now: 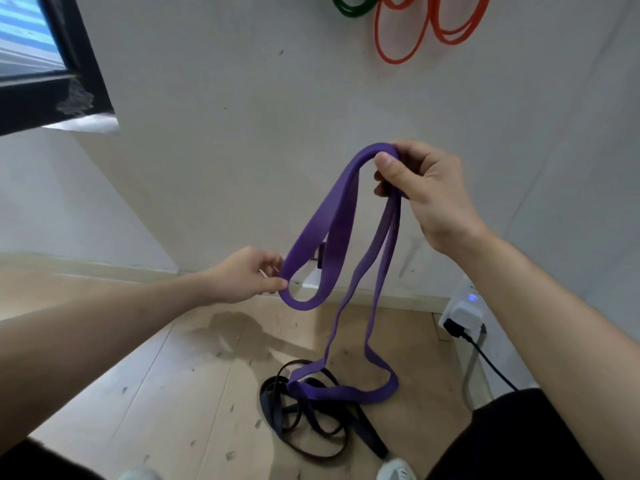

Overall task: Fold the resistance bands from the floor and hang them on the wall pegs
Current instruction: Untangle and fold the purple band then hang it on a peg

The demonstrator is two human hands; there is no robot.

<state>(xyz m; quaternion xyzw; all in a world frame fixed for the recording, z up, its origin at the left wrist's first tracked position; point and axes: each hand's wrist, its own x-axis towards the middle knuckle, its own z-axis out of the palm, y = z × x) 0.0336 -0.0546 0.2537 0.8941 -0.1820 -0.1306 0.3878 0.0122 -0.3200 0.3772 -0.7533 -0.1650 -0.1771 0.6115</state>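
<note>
While its tail is trailing on the floor (138, 393), the purple band (332, 220) is being folded for hanging.
Fingers of the right hand (427, 192) are pinching its top bend; those of the left hand (244, 275), the lower loop.

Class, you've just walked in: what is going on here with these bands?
A person is folding a purple band. The right hand grips its top fold; the left hand pinches a lower loop. Its tail lies on the floor across a black band. Orange bands and a green band hang on the wall.
</note>
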